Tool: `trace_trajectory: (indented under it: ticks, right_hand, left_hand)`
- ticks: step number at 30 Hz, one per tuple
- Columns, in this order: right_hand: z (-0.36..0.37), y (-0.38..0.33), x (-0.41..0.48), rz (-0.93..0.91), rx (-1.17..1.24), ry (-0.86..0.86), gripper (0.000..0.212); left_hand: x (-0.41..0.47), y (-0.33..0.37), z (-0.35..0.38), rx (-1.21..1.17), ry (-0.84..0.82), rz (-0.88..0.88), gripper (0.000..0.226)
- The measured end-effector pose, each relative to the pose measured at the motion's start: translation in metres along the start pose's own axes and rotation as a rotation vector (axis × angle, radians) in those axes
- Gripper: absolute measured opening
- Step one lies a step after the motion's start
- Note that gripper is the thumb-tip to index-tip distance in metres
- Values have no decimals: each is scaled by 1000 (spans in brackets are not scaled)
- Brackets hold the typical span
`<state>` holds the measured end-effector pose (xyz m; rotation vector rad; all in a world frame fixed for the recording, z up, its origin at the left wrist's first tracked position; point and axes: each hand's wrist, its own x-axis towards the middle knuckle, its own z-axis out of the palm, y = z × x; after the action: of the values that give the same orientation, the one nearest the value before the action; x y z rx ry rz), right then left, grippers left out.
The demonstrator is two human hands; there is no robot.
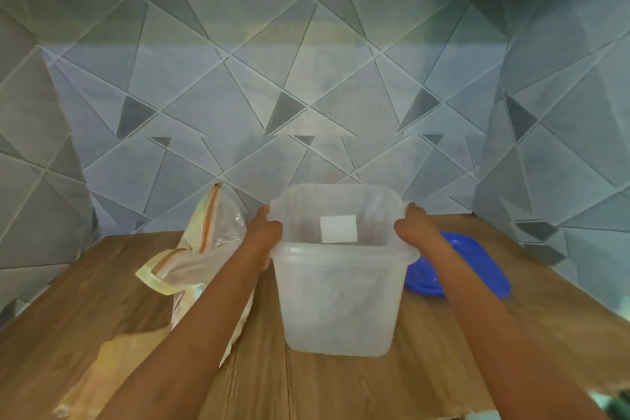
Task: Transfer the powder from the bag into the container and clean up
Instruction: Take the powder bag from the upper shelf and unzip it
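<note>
A tall translucent plastic container [337, 297] stands open-topped at the middle of the wooden counter [443, 344], with a white label on its far wall. My left hand [264, 232] grips its rim on the left side. My right hand [416, 232] grips the rim on the right side. A clear zip-top bag [191, 259] with a pale yellow edge and orange zipper lies slumped to the left of the container, partly behind my left forearm. Its powder is hard to make out.
A blue lid [477, 266] lies flat on the counter just right of the container, partly under my right forearm. Grey geometric-patterned tiled walls [306, 95] close in the back and both sides. A shelf or cabinet underside runs overhead.
</note>
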<state>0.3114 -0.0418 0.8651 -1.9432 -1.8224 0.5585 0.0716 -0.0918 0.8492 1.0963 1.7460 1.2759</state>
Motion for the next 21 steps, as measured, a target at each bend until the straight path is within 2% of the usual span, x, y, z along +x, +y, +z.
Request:
trace_trajectory:
  ticks: [5,7,9,11,13,16,18,21]
  right_hand:
    - [-17,7,9,-41,-32,-46,43]
    - [-17,5,9,-55,-27,-56,47]
    - [-14,-5,9,-108,-46,-29,61]
    - [-14,-32,-1,-229,-26,7,69]
    - [-8,-71,-18,-374,81,5,64]
    - [17,-136,-44,-537,234,-91,59]
    - [44,-176,-54,-575,266,-189,61]
    - [82,-216,-60,-537,317,-274,51]
  left_hand:
    - [-13,-1,19,33,56,3,74]
    - [-16,1,16,6,35,-17,70]
    - [-22,6,7,-41,2,-11,64]
    - [-27,13,-10,31,41,37,59]
    - [-29,19,-39,112,123,82,56]
    - [-27,23,-90,195,264,136,43]
    - [-23,20,-125,254,329,105,34]
    - [-13,5,-167,266,325,15,21]
